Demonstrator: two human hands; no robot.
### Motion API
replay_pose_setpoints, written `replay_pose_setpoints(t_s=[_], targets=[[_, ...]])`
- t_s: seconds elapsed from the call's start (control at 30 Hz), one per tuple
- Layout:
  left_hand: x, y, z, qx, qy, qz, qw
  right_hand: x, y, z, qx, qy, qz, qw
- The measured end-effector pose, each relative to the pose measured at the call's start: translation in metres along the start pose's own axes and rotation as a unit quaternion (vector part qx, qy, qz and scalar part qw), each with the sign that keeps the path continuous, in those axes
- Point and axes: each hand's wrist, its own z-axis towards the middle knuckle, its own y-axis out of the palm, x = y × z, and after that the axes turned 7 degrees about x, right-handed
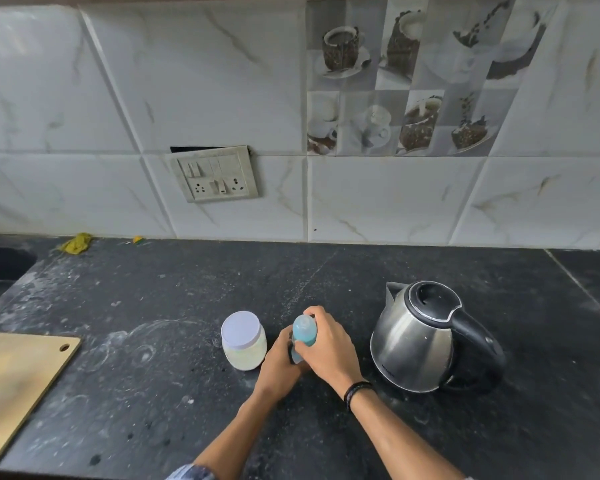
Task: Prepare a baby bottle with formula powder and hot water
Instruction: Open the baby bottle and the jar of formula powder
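We see bottle [303,336] upright just left of kettle [426,337], base hidden by hands. Right hand [326,344] curled round bottle's blue top; left hand [281,367] grips its lower part. Bottle contents: we cannot tell. Jar [244,341] farther left of kettle, on surface [187,289], white lid on, pale whitish fill showing through wall. Kettle lid down, inside hidden. Board [18,382] well left of kettle.

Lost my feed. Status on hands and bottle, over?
Left hand and right hand both grip baby bottle, cap on. Jar lidded beside it. Kettle shut. Nothing blocking.
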Motion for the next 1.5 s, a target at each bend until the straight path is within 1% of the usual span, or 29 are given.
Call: replay_pose_setpoints(t_s=[0.23, 0.43, 0.53, 0.83, 1.03, 1.37, 1.5], targets=[[-0.007, -0.003, -0.001, 0.003, 0.019, -0.001, 1.0, -0.007, 0.008, -0.008, 0.01, 0.021, 0.006, 1.0], [-0.015, -0.003, 0.003, 0.017, 0.044, -0.014, 0.999, -0.012, 0.015, -0.004, 0.012, 0.034, -0.035, 0.999], [-0.019, -0.002, 0.005, 0.01, 0.049, -0.023, 0.998, -0.011, 0.015, -0.002, 0.007, 0.035, -0.038, 0.999], [-0.025, 0.0, 0.014, -0.005, 0.073, -0.003, 0.997, -0.011, 0.006, 0.008, -0.015, 0.006, -0.049, 0.999], [-0.016, -0.004, 0.013, -0.021, 0.086, 0.017, 0.996, -0.008, 0.0, 0.012, -0.021, -0.005, -0.052, 0.998], [-0.019, -0.004, 0.013, -0.024, 0.067, 0.009, 0.997, -0.007, -0.012, 0.024, -0.109, -0.041, -0.061, 0.991], [-0.02, -0.003, 0.011, -0.018, 0.062, 0.004, 0.998, -0.014, -0.014, 0.023, -0.126, -0.049, -0.095, 0.986]])
